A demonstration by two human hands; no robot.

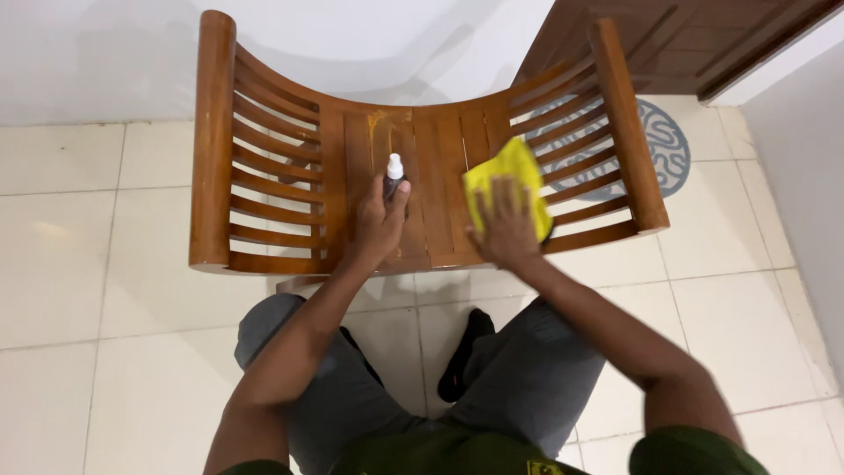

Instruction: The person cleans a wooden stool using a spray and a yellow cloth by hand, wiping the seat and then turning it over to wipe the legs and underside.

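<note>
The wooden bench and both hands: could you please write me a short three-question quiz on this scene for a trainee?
1. True or false: the left hand holds a small spray bottle upright over the wooden bench.
2. What lies under the right hand? A) a yellow cloth B) a brush C) a sponge
3. Fill in: the bench stands on a floor of pale ____.

Key: 1 true; 2 A, with the palm flat on the cloth against the slatted seat; 3 tiles.
</note>
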